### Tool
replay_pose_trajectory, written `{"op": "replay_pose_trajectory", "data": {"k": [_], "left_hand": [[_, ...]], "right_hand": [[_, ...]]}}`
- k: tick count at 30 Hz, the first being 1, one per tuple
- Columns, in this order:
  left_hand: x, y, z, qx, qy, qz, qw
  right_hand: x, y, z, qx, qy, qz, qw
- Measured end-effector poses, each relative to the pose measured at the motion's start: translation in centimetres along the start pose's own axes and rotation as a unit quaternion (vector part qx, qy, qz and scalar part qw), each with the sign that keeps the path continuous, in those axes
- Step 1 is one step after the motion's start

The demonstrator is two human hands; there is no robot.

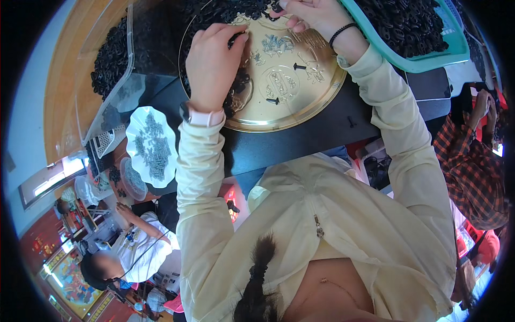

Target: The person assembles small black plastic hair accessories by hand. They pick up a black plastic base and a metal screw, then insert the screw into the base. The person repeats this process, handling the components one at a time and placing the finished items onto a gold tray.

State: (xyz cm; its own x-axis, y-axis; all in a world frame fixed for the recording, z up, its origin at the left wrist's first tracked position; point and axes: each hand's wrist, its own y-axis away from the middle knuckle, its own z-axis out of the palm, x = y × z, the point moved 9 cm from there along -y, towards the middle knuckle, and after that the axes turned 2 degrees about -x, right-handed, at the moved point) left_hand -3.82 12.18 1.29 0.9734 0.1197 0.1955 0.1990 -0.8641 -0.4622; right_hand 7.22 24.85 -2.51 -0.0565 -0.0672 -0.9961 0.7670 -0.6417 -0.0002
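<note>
A round gold tray [316, 104] lies on a black table and carries a heap of small black plastic parts [225, 13] and little clusters of silver metal pieces [276, 45]. My left hand [212, 64] rests over the tray's left side, fingers pinched on a small black part [236, 38]. My right hand [311, 15] hovers at the tray's far edge, fingers curled near the black heap; whether it holds anything is hidden. Two loose black parts [298, 67] lie on the bare gold surface.
A teal basket [424, 61] full of black parts stands at the right. A clear plastic bin [115, 59] of black parts sits at the left. A white scalloped dish [153, 145] holds silver pieces. Another person sits below left, and one in a plaid shirt is at the right.
</note>
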Motion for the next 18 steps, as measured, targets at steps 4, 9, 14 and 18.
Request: {"op": "replay_pose_trajectory", "data": {"k": [4,9,14,18], "left_hand": [[0.2,-1.6,1.5,0.028,-0.040,0.008,0.999],[-0.9,-1.6,2.1,0.020,0.008,-0.036,0.999],[0.0,-1.5,2.0,0.008,0.006,-0.008,1.000],[-0.4,0.2,1.7,-0.036,0.285,-0.155,0.945]], "right_hand": [[0.4,0.2,-0.1,0.007,-0.001,0.008,1.000],[0.9,0.5,-0.1,0.002,-0.021,0.039,0.999],[2.1,0.4,0.2,0.006,-0.069,0.072,0.995],[1.5,1.1,1.4,-0.046,-0.048,0.053,0.996]]}}
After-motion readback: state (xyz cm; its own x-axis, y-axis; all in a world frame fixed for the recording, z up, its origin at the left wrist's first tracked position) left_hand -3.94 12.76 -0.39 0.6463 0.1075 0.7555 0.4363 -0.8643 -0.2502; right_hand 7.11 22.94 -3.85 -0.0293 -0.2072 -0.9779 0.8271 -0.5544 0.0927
